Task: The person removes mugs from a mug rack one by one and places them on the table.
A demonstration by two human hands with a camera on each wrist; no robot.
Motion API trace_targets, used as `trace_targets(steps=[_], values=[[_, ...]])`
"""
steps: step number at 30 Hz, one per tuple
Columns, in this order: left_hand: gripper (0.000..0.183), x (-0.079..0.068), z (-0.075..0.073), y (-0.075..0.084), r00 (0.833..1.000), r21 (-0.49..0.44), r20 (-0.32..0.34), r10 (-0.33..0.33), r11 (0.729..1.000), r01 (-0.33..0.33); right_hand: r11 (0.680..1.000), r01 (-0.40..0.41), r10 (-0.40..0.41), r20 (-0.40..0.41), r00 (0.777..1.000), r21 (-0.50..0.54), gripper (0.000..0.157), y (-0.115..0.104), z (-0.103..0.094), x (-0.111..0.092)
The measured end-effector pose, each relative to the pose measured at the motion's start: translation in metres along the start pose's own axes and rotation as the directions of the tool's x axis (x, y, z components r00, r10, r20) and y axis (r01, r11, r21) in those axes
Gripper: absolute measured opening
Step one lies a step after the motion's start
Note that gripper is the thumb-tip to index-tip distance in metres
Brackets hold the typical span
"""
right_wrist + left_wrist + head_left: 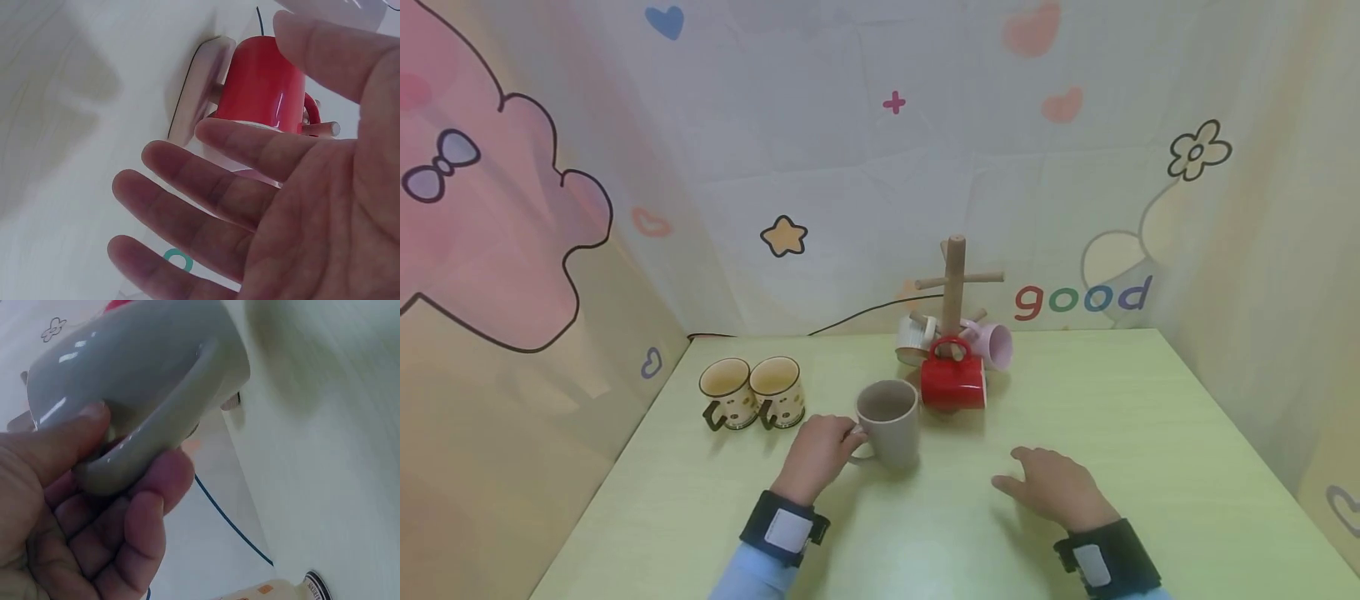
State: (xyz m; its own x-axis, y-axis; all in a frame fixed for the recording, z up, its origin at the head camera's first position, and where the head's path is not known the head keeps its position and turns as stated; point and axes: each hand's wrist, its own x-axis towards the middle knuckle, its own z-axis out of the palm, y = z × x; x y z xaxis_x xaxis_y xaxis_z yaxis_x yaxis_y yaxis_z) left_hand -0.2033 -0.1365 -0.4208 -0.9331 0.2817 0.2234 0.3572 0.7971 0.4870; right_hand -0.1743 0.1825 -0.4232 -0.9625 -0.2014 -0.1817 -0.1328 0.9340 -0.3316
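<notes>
My left hand (820, 450) grips a plain grey mug (897, 437) by its handle. In the left wrist view, the thumb lies over the top of the handle (156, 431) and the fingers curl under it. The mug is upright, its open top facing up, just in front of a wooden mug tree (955, 287). On a low peg of the tree hangs a red mug (951, 385), tipped on its side. My right hand (1060, 487) hovers above the table to the right, fingers spread and holding nothing; the right wrist view shows its palm (312, 219) before the red mug (262, 81).
A ribbed white mug (914, 340) and a pink mug (996, 346) hang behind the red one. Two cream dotted mugs (725, 381) with dark handles stand side by side at the left of the pale green table (1150, 417). A printed curtain (850, 150) backs it.
</notes>
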Motion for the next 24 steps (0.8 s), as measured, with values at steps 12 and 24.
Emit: trace_targets(steps=[12, 24], values=[[0.028, 0.013, 0.002, -0.005, 0.956, 0.198, -0.246, -0.16, 0.957, 0.211, 1.0, -0.009, 0.009, 0.011, 1.0, 0.015, 0.062, -0.001, 0.0, -0.001], [0.032, 0.025, 0.007, -0.02, 0.912, 0.212, -0.347, -0.216, 0.93, 0.301, 1.0, -0.005, 0.005, 0.001, 1.0, 0.026, 0.06, 0.001, 0.003, -0.003]])
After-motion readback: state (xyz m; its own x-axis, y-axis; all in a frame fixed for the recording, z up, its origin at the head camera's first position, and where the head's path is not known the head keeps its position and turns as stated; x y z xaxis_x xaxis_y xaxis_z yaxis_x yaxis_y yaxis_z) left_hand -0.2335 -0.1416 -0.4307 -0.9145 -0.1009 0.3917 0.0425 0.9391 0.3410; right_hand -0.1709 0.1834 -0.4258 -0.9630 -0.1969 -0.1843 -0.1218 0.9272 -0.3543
